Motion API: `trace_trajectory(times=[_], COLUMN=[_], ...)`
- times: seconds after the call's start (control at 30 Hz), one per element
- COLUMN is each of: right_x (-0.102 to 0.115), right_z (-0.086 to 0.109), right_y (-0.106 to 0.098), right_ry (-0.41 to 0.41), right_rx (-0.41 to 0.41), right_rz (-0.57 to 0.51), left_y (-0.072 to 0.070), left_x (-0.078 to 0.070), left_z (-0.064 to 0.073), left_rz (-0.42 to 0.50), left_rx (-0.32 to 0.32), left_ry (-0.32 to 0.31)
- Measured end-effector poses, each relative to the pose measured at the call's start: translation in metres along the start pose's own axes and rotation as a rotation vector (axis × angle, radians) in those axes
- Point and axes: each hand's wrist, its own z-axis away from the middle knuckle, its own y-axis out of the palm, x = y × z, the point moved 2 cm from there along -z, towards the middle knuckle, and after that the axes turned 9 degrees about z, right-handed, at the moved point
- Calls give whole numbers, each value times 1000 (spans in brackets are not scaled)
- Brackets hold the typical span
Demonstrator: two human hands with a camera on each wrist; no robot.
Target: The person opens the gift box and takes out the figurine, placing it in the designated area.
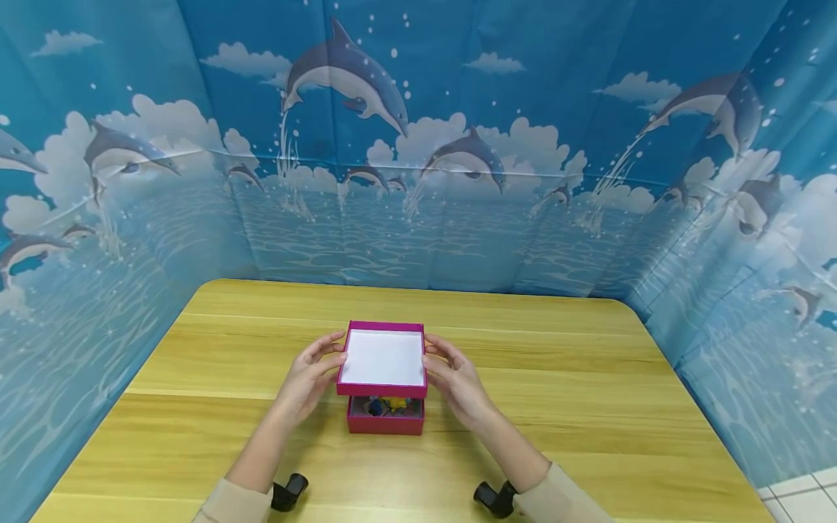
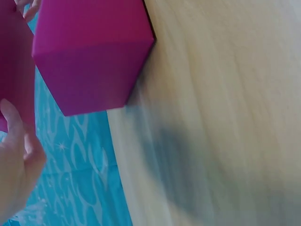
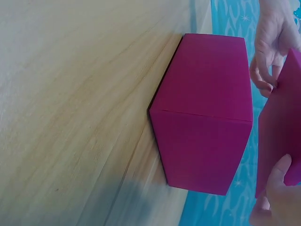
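Note:
A magenta box lid (image 1: 384, 357) with a white inside is held up between both hands, its hollow side facing the head camera. My left hand (image 1: 312, 378) pinches its left edge, and my right hand (image 1: 459, 379) pinches the right edge. Below and nearer to me, the magenta box (image 1: 386, 424) stands uncovered on the table, with small yellow and dark blue items (image 1: 395, 404) inside, partly hidden by the lid. Both wrist views show the box (image 2: 94, 61) from outside, apart from the raised lid (image 3: 277, 127).
The box stands on a wood-grain table (image 1: 562, 392). A blue curtain (image 1: 418, 232) printed with dolphins surrounds the table's back and sides. Black wrist mounts (image 1: 289, 492) show beside both sleeves.

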Motion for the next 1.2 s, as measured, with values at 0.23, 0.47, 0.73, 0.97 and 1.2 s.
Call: trace_trajectory(times=[0.23, 0.47, 0.73, 0.97, 1.2], right_x=[-3, -5, -12, -20, -26], right_z=[1, 1, -5, -14, -22], right_y=[11, 30, 57, 80, 102], right_ry=[30, 31, 57, 65, 70], right_rx=[41, 92, 120, 108, 117], right_rz=[8, 5, -24, -46, -30], left_y=[-15, -35, -65, -92, -119], left_x=[-4, -13, -22, -25, -27], left_z=[4, 10, 16, 19, 20], left_rz=[20, -4, -26, -12, -52], left_rx=[82, 143, 170, 202, 214], left_ry=[-31, -15, 7, 4, 4])
